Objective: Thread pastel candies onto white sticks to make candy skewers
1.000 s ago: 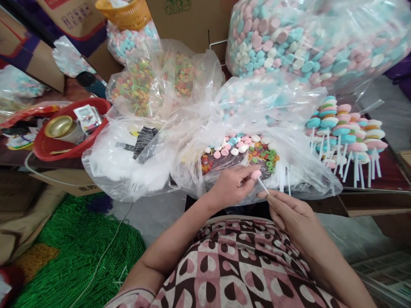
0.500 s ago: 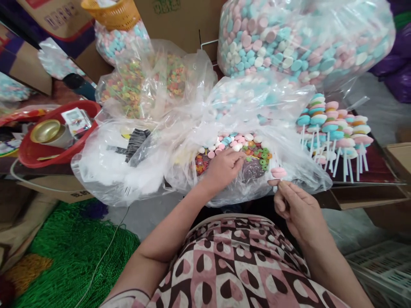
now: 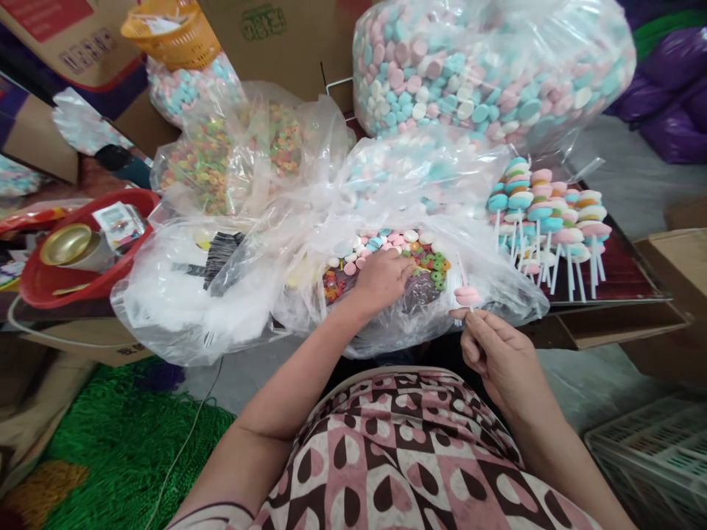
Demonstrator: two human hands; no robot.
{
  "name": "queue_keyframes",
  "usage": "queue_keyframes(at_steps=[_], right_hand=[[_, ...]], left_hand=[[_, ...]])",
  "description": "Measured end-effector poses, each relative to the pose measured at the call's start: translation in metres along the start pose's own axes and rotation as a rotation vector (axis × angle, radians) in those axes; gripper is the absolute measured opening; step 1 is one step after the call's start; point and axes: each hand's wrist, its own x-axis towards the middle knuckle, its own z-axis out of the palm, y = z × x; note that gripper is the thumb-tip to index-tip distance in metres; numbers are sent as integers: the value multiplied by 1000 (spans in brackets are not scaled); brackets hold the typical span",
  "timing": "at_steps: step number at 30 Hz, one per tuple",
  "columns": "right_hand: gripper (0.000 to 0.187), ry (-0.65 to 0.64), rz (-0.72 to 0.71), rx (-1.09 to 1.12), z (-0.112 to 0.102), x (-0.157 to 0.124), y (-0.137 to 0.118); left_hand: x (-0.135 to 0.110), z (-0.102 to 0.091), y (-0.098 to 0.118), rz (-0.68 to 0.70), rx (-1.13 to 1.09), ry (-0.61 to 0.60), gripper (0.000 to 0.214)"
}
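Note:
Between thumb and forefinger my right hand (image 3: 500, 350) pinches a short white stick with a pink marshmallow (image 3: 467, 296) on it. My left hand (image 3: 385, 281) reaches over the open plastic bag (image 3: 301, 305), fingers curled together at the edge of the green and orange gummy rings (image 3: 436, 266). Whatever sits in its fingertips is too small or hidden to make out. Pink, white and blue marshmallows (image 3: 381, 243) lie just behind that hand. Red gummy rings (image 3: 334, 285) are to its left. White sticks (image 3: 454, 274) stand bundled just behind the held marshmallow.
Finished marshmallow skewers (image 3: 552, 213) stand clustered on the table at right. Behind is a large bag of marshmallows (image 3: 491, 73), with bags of gummy rings (image 3: 204, 158) to its left. A red basin (image 3: 33, 283) stands far left, and green strings (image 3: 132, 434) lie on the floor.
The view has shifted slightly, so the table things appear further left. My left hand stays at the gummy rings, and my right hand keeps the marshmallow stick in nearly the same place.

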Motion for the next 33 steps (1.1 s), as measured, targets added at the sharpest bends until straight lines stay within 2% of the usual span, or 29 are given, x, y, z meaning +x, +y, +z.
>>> queue_keyframes(at_steps=[6,12,17,23,26,28,31,33], right_hand=[[27,-12,3,-34,3,-1,-1],[31,-39,18,-126,4,0,2],[35,-57,24,-153,6,0,3],[33,-72,38,-180,1,3,9],[35,-96,22,-253,1,1,8],[37,-124,11,-320,3,-2,5],[38,-169,11,-397,7,-7,-1],[38,-186,11,-425,9,-8,-2]], left_hand=[[-1,5,14,14,168,8,28],[1,5,14,-68,107,-21,31],[3,6,12,-36,61,-74,28],[-11,16,15,26,-80,23,18],[-15,16,12,-50,-341,104,10],[-16,14,9,-175,-720,154,7],[-17,9,5,-315,-1317,154,17],[-18,7,4,-340,-1532,143,26]])
